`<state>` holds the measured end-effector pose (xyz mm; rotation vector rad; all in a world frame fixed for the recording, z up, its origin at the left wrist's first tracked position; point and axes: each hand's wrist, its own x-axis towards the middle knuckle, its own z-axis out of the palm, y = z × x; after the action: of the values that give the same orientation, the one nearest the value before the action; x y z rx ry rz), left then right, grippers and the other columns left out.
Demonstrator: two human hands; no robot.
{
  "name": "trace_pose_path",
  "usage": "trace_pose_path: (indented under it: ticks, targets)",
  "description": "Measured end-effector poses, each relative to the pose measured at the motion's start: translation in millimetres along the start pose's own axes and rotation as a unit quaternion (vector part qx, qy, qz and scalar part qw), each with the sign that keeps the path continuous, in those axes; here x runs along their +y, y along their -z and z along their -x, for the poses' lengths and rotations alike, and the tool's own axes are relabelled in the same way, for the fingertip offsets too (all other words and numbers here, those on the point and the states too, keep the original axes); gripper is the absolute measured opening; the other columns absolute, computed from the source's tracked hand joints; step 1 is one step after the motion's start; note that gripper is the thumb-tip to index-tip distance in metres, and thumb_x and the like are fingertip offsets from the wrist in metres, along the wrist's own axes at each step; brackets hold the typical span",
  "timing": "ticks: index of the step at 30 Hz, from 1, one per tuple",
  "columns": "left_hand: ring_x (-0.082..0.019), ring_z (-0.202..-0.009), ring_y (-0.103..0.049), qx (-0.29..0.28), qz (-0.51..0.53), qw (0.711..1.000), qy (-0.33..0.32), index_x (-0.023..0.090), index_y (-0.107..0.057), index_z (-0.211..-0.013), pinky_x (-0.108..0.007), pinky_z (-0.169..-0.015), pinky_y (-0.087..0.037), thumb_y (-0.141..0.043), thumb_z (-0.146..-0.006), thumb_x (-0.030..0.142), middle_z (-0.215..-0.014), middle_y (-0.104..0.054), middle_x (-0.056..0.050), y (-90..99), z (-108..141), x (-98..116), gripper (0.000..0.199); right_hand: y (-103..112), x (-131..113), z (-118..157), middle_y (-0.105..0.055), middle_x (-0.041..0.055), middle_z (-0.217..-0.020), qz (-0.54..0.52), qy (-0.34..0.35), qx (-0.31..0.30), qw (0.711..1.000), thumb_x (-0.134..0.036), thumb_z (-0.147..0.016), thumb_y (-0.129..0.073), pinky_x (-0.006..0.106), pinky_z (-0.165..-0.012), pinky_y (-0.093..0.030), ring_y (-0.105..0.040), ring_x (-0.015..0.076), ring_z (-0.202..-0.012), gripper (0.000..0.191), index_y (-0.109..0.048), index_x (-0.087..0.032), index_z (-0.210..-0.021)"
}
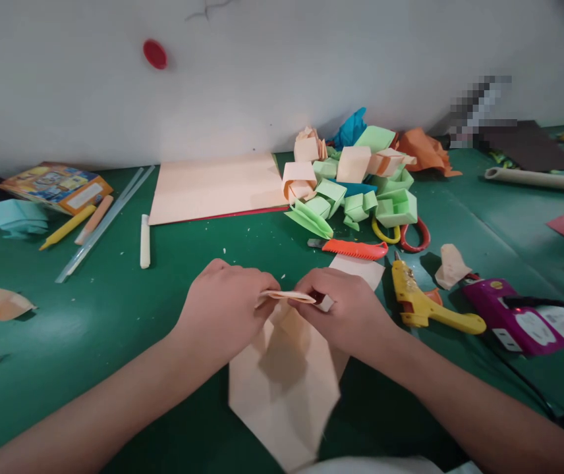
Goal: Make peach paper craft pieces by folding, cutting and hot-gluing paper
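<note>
Between my two hands is a sheet of peach paper (pixel 282 395), folded at its far end, with its wide part hanging toward me. My left hand (pixel 230 299) is closed on the left side of the folded edge. On the right side, my right hand (pixel 346 309) pinches the same fold, and a small paper flap sticks out by its fingers. Most fingertips are hidden behind the paper. Just beyond my right hand, another piece of peach paper (pixel 361 268) lies on the table beneath a red-orange utility knife (pixel 356 249).
Folded green and peach paper pieces (pixel 331 197) pile up at the back. A yellow glue gun (pixel 425 306), scissors (pixel 413 234) and a purple power adapter (pixel 514 316) lie right. Large peach sheets (pixel 213 187) rest against the wall; markers (pixel 72 224) and glue sticks (pixel 109 224) lie left.
</note>
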<state>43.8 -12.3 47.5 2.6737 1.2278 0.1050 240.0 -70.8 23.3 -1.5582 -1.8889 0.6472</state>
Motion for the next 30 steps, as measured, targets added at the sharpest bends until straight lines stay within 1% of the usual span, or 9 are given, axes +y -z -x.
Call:
trace_pose_path:
  ticks: [3,6,8,11,14,17,21,25,30]
  targets:
    - [-0.021,-0.075,-0.068,0.067,0.007,0.997,-0.030,0.029,-0.078,-0.084,-0.039,-0.076,-0.038,-0.058,-0.092,0.023,-0.082,-0.078,0.003,-5.1,-1.1,-2.6,0.022,2.1,0.5,-1.3,-0.071,-0.0005,-0.083,-0.029,-0.008,0.000,1.000,-0.017,-0.087,-0.066,0.026,-0.063,-0.041,-0.060,0.0153,-0.075,0.007,-0.068,-0.022,-0.083]
    - [-0.022,-0.075,-0.070,0.102,0.002,0.994,-0.050,0.026,-0.078,-0.095,-0.039,-0.076,-0.040,-0.064,-0.090,0.028,-0.084,-0.079,0.001,-11.1,0.2,-4.2,0.015,3.0,1.2,-2.2,-0.069,-0.0009,-0.079,-0.026,-0.009,-0.002,1.000,-0.018,-0.088,-0.067,0.026,-0.062,-0.040,-0.058,0.0152,-0.073,0.007,-0.068,-0.022,-0.082]
    - [-0.023,-0.073,-0.071,0.129,-0.019,0.990,-0.061,0.024,-0.076,-0.102,-0.040,-0.077,-0.041,-0.066,-0.091,0.033,-0.082,-0.079,0.000,-15.9,1.3,-5.7,0.018,3.0,1.9,-2.2,-0.067,-0.0017,-0.076,-0.021,-0.010,-0.006,1.000,-0.018,-0.089,-0.067,0.027,-0.061,-0.039,-0.057,0.0146,-0.071,0.009,-0.067,-0.022,-0.081]
    - [-0.024,-0.071,-0.071,0.142,-0.044,0.987,-0.064,0.023,-0.076,-0.097,-0.041,-0.079,-0.042,-0.063,-0.094,0.036,-0.076,-0.077,-0.001,-20.4,1.1,-8.3,0.019,3.1,2.7,-2.0,-0.065,-0.0025,-0.074,-0.014,-0.016,-0.011,1.000,-0.018,-0.088,-0.067,0.027,-0.060,-0.038,-0.055,0.0137,-0.068,0.009,-0.066,-0.022,-0.079]
    - [-0.024,-0.073,-0.071,0.102,-0.020,0.994,-0.031,0.025,-0.076,-0.101,-0.041,-0.080,-0.045,-0.063,-0.091,0.034,-0.077,-0.077,-0.001,-16.4,-1.6,-10.1,0.019,4.1,2.8,-2.9,-0.063,-0.0031,-0.072,-0.014,-0.027,-0.014,0.999,-0.020,-0.088,-0.067,0.027,-0.059,-0.037,-0.054,0.0133,-0.066,0.010,-0.064,-0.022,-0.078]
    - [-0.024,-0.077,-0.071,0.025,0.046,0.997,0.047,0.029,-0.076,-0.107,-0.037,-0.075,-0.047,-0.063,-0.086,0.034,-0.087,-0.079,0.001,-4.5,-4.7,-13.4,0.025,6.2,3.4,-5.7,-0.058,-0.0044,-0.066,-0.007,-0.045,-0.017,0.999,-0.022,-0.086,-0.067,0.027,-0.056,-0.034,-0.051,0.0128,-0.062,0.013,-0.062,-0.022,-0.075]
    - [-0.022,-0.081,-0.072,-0.044,0.172,0.976,0.126,0.030,-0.076,-0.105,-0.030,-0.066,-0.049,-0.067,-0.082,0.046,-0.091,-0.078,0.001,11.8,-7.0,-27.3,0.030,10.8,6.4,-10.0,-0.052,-0.0054,-0.060,-0.004,-0.085,-0.029,0.996,-0.029,-0.085,-0.070,0.027,-0.053,-0.031,-0.046,0.0127,-0.057,0.026,-0.053,-0.022,-0.066]
    - [-0.019,-0.070,-0.069,-0.106,0.261,0.949,0.141,0.026,-0.075,-0.105,-0.028,-0.060,-0.050,-0.068,-0.081,0.061,-0.079,-0.074,-0.001,20.2,-9.0,-44.6,0.042,15.3,10.1,-12.0,-0.063,-0.0023,-0.067,-0.050,-0.115,-0.051,0.991,-0.036,-0.086,-0.069,0.028,-0.055,-0.037,-0.055,0.0159,-0.061,0.017,-0.065,-0.022,-0.077]
    - [-0.019,-0.076,-0.072,-0.107,0.354,0.922,0.118,0.024,-0.074,-0.108,-0.029,-0.067,-0.056,-0.076,-0.077,0.056,-0.085,-0.077,-0.004,22.8,-9.5,-52.5,0.044,17.8,13.8,-13.2,-0.070,0.0012,-0.074,-0.091,-0.130,-0.064,0.985,-0.036,-0.086,-0.071,0.030,-0.057,-0.043,-0.062,0.0194,-0.066,0.016,-0.073,-0.020,-0.085]
